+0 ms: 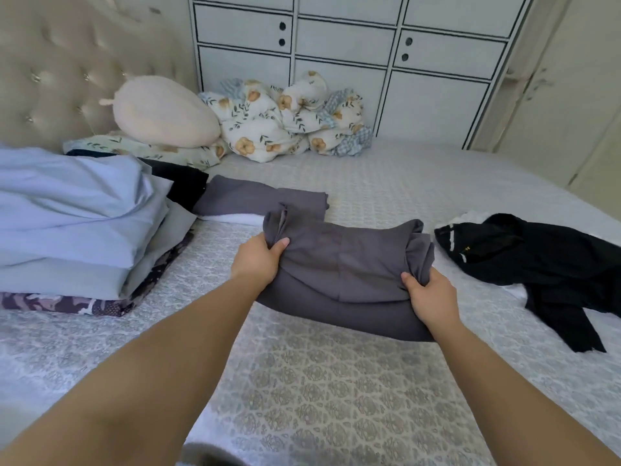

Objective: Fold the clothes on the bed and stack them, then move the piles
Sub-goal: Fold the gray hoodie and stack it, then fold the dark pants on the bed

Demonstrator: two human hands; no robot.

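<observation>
A folded dark grey garment [346, 274] hangs just above the bed [336, 381], held at both ends. My left hand [257, 262] grips its left end with the thumb on top. My right hand [431, 295] grips its right end, fingers tucked under the cloth. Behind it lies another folded grey garment [255, 196] on a white one [242, 218]. To the left stands a pile of folded light blue clothes [74, 223] on a purple patterned piece [100, 306]. An unfolded black garment [537, 264] lies at the right.
A cream plush pillow [164, 112] and a bunched floral quilt [285, 119] sit at the head of the bed. A tufted headboard [67, 68] stands at the left, and a white cabinet [353, 45] behind the bed.
</observation>
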